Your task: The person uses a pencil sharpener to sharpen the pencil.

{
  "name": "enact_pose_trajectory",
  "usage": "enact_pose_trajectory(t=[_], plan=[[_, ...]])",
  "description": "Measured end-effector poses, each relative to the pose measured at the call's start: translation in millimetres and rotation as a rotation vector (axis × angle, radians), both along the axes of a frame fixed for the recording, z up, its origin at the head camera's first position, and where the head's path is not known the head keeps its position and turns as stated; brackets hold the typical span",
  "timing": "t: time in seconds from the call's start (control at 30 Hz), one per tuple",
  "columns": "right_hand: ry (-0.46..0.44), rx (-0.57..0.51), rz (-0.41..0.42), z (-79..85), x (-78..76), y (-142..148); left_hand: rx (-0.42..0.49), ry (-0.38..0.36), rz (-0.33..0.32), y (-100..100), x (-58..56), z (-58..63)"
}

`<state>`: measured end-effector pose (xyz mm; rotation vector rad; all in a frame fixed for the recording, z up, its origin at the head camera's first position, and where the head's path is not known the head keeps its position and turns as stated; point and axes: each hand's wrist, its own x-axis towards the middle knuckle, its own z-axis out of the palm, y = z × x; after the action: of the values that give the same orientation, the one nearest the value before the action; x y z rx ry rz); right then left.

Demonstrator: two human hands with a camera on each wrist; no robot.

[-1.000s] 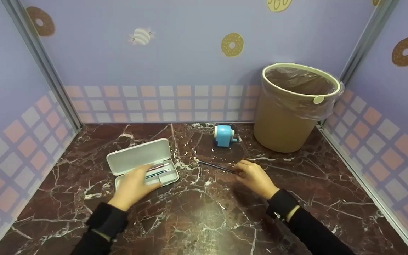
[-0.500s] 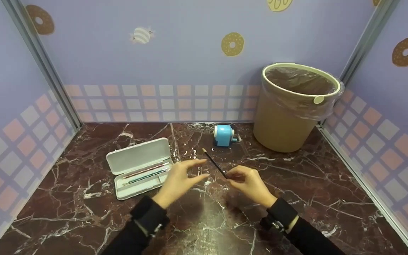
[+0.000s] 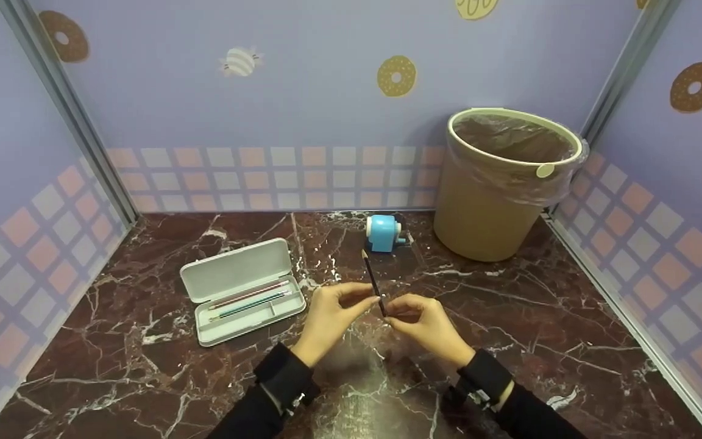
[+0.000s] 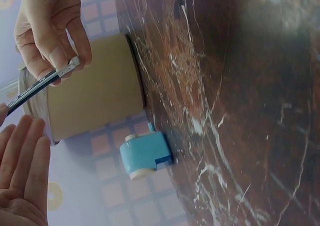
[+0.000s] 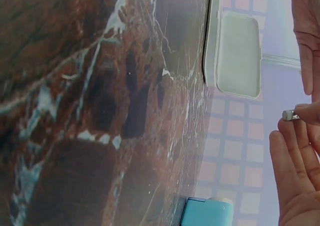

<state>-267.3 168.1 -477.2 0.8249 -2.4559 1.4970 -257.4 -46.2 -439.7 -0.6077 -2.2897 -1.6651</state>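
A dark pencil [image 3: 372,275] is held up between both hands, its sharpened tip pointing away toward the back wall. My left hand [image 3: 331,312] pinches it around the middle with thumb and forefinger. At its lower end, my right hand [image 3: 429,318] pinches it between thumb and fingers, close to the white eraser [image 4: 74,61] and metal band. In the right wrist view the eraser end pokes out past the right thumb [image 5: 309,113]. Left of the hands lies an open white pencil case [image 3: 238,268] with a few pencils [image 3: 250,300] in it.
Behind the pencil tip stands a blue crank pencil sharpener [image 3: 382,233]. A tan bin [image 3: 485,207] lined with a plastic bag is at the back right. Small pale shavings [image 3: 334,263] are scattered on the dark marbled table [image 3: 144,384]. Patterned walls enclose the back and sides.
My left hand has moved from the pencil case to the pencil and now pinches it. The right hand has lifted the pencil and turned its tip from leftward to away from me.
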Motion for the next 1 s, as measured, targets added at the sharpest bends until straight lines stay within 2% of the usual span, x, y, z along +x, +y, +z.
enact_pose_trajectory(t=[0.33,0.6,0.77,1.0], plan=[[-0.084,0.002,0.013,-0.3,3.0,-1,0.03,0.019,0.02,5,-0.5,-5.7],[-0.07,0.006,0.019,-1.6,3.6,1,-0.011,0.009,-0.007,7,-0.7,-2.6],[-0.032,0.014,0.025,-1.2,2.1,5,-0.097,0.033,-0.015,6,-1.4,1.5],[0.054,0.063,-0.014,7.4,-2.2,19,-0.31,0.122,0.008,0,-6.6,6.8]])
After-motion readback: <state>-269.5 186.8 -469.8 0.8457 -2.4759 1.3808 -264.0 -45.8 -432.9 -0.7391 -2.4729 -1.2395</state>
